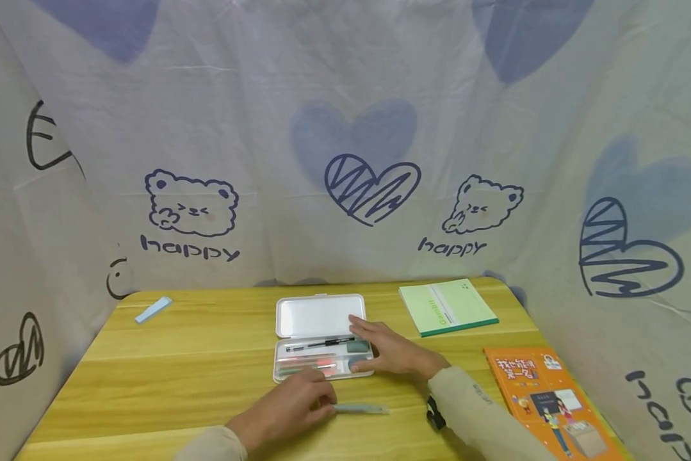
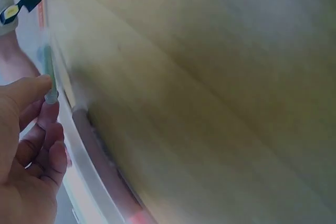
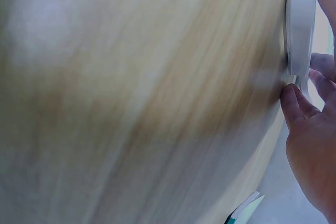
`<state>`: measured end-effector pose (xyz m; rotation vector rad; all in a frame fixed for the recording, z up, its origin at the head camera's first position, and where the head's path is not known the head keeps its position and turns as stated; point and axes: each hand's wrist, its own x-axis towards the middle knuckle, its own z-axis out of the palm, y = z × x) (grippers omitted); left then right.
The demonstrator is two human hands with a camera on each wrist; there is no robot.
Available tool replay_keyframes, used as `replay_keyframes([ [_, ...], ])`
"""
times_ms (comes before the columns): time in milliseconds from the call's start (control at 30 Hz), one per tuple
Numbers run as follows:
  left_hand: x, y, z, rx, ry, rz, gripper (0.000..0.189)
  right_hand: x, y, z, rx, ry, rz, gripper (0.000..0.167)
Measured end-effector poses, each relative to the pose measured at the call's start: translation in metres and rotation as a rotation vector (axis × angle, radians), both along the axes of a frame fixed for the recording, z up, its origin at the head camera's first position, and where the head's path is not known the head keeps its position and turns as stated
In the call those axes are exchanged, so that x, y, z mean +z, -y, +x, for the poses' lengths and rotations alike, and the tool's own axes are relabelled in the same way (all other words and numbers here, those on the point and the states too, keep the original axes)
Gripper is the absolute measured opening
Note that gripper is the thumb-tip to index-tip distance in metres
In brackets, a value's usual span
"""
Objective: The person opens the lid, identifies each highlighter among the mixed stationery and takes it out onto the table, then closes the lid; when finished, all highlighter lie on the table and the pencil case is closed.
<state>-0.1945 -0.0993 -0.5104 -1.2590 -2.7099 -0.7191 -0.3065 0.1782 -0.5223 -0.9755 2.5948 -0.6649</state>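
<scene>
My left hand [image 1: 299, 404] pinches a slim, pale green translucent pen-like stick [image 1: 361, 408] between thumb and index finger, in front of the pencil case. The left wrist view shows the stick's rounded end [image 2: 51, 97] at the fingertips. A white pencil case [image 1: 321, 317] lies unfolded at mid-table, its lid toward the back. In its tray are a black pen [image 1: 316, 346], several pinkish and greenish pens [image 1: 322, 365] and a grey-green block [image 1: 357, 346]. My right hand [image 1: 399, 351] spreads across the case's right end, index finger at the lid and thumb at the tray's front corner.
A light blue strip [image 1: 154, 309] lies at the back left. At the back right sits a green notebook [image 1: 449, 307], and nearer on the right edge an orange illustrated book [image 1: 526, 397]. A printed cloth [image 1: 276, 128] hangs around the table's back and sides.
</scene>
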Motion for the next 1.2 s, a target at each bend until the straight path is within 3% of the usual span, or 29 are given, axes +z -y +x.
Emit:
replay_keyframes([
  [367,-0.008,-0.01,-0.003,-0.012,-0.037,-0.073,0.008,0.0,0.001,0.001,0.0,0.0,0.007,0.096],
  [1000,-0.012,-0.011,-0.004,0.019,-0.053,-0.031,0.006,0.002,0.001,0.001,-0.01,0.015,0.01,0.095],
  [1200,-0.005,-0.002,-0.01,0.075,-0.015,0.013,0.009,0.002,0.001,0.001,-0.004,0.009,0.001,0.095],
])
